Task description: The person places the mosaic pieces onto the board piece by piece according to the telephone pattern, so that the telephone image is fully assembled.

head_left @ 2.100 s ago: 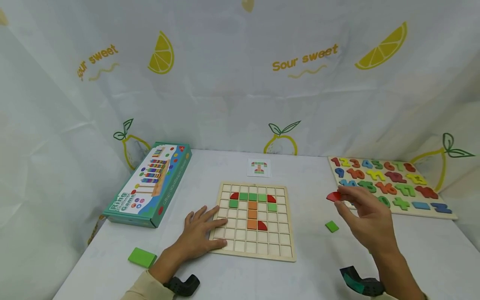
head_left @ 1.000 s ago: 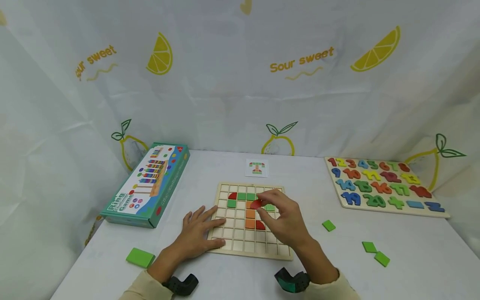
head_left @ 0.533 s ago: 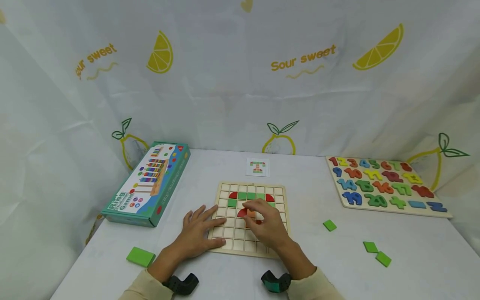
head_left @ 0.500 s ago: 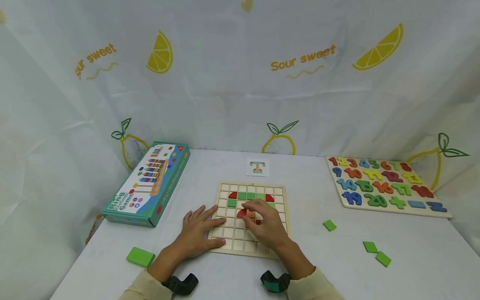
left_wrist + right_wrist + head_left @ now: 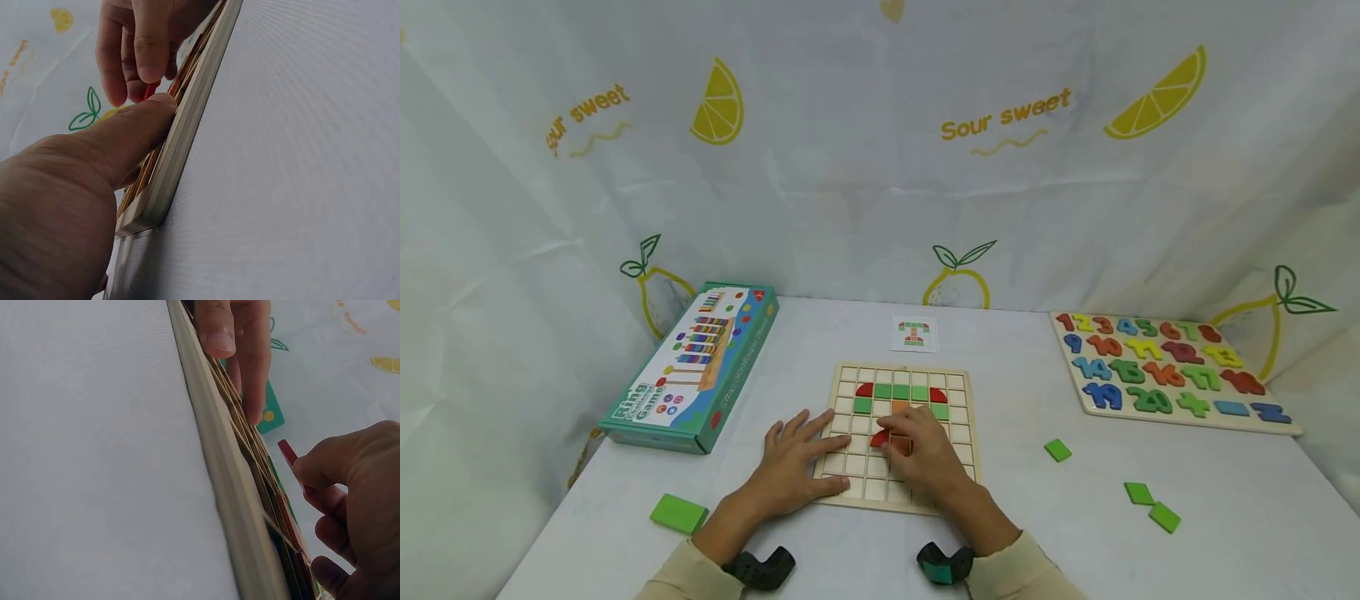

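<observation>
My right hand (image 5: 928, 454) pinches a red quarter-circle tile (image 5: 877, 438) between thumb and fingers, just above the wooden grid board (image 5: 857, 487). In the right wrist view that tile (image 5: 287, 452) is tilted and clear of the board's surface. With fingers spread, my left hand (image 5: 790, 471) rests on the board's left edge; its thumb (image 5: 147, 119) lies over the rim in the left wrist view. Green tiles (image 5: 901, 391), red quarter-circles (image 5: 937, 395) and orange squares (image 5: 900, 407) sit in the grid's cells. My right hand hides part of the orange column and the cells beside it.
Behind the board lies a small pattern card (image 5: 913, 334). Loose green tiles (image 5: 1058, 450) are on the table at right, and a green block (image 5: 679, 513) at left. A boxed game (image 5: 700, 367) stands back left, a number puzzle board (image 5: 1172, 375) back right.
The right hand has carried the red quarter-circle tile from the right side over to the board, then slightly down and left along the orange column. My left hand has stayed on the board's edge.
</observation>
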The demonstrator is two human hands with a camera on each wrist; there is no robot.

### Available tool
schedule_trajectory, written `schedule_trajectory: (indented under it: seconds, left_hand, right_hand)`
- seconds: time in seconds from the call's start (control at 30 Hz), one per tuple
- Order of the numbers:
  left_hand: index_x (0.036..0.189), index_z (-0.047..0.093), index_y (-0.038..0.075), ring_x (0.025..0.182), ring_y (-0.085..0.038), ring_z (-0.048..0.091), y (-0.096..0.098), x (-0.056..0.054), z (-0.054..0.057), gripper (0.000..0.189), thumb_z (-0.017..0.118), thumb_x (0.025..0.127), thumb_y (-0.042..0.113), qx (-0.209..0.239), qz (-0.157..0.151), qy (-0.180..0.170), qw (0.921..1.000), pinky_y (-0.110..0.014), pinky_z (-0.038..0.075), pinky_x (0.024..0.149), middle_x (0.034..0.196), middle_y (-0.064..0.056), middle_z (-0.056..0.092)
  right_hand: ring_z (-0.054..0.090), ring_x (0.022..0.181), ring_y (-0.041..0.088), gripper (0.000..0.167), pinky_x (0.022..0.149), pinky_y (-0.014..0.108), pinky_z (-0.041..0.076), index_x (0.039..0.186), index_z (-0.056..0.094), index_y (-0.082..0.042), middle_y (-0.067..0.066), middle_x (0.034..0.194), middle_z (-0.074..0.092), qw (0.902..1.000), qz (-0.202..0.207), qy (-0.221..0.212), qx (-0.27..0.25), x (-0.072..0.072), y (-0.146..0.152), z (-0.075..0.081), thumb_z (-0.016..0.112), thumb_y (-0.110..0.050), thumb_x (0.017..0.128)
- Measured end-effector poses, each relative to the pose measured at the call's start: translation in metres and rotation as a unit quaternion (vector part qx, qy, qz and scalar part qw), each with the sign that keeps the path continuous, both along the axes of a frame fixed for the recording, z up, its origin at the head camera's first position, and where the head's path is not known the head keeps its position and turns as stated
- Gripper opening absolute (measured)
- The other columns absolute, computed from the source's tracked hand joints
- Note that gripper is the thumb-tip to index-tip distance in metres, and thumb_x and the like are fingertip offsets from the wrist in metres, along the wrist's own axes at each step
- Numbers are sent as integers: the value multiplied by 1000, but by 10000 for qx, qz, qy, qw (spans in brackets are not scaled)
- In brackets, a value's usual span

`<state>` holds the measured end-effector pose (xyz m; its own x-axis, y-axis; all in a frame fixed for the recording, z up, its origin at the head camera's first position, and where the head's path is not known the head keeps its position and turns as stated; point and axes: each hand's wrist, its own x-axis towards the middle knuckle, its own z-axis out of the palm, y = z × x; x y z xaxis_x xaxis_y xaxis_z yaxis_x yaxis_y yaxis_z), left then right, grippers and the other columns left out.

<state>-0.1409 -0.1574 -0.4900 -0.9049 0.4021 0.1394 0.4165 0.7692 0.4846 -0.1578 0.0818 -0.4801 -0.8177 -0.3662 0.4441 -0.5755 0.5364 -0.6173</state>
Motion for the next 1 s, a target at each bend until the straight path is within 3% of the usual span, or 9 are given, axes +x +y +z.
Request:
schedule_trajectory:
  seconds: [0.23, 0.73, 0.87, 1.0]
  left_hand:
    - [130, 64, 26, 140, -39, 20, -1, 0, 0, 62, 69, 79, 60, -46, 35, 66, 10000, -64, 7, 104, 153, -3, 35]
    - [129, 65, 26, 139, -40, 20, -3, -1, -1, 62, 69, 79, 61, -17, 20, 134, 9999, -66, 8, 103, 152, -4, 36]
    - [129, 65, 27, 140, -39, 20, -2, -1, -2, 61, 69, 79, 61, 30, 15, 99, 9999, -65, 8, 103, 152, -3, 35]
    - [129, 65, 28, 140, -39, 19, -1, -1, -3, 61, 68, 79, 62, 45, 27, 51, 10000, -65, 7, 103, 152, -2, 35]
  right_hand:
    - [48, 91, 14, 28, 76, 32, 45, 106, 73, -8, -2, 101, 64, 9994, 14, 179, 286, -1, -3, -6, 75, -4, 79]
    - [47, 94, 15, 28, 79, 35, 44, 108, 72, -8, -1, 105, 63, 9989, 57, 81, 448, 0, -4, -1, 74, -6, 80]
    - [49, 99, 15, 29, 83, 36, 46, 110, 72, -8, -2, 107, 61, 9992, 0, 114, 377, 3, -1, 7, 73, -7, 81]
    - [51, 102, 18, 31, 83, 38, 48, 110, 71, -7, -1, 106, 61, 9991, -31, 393, 150, 6, 7, 24, 76, -4, 79]
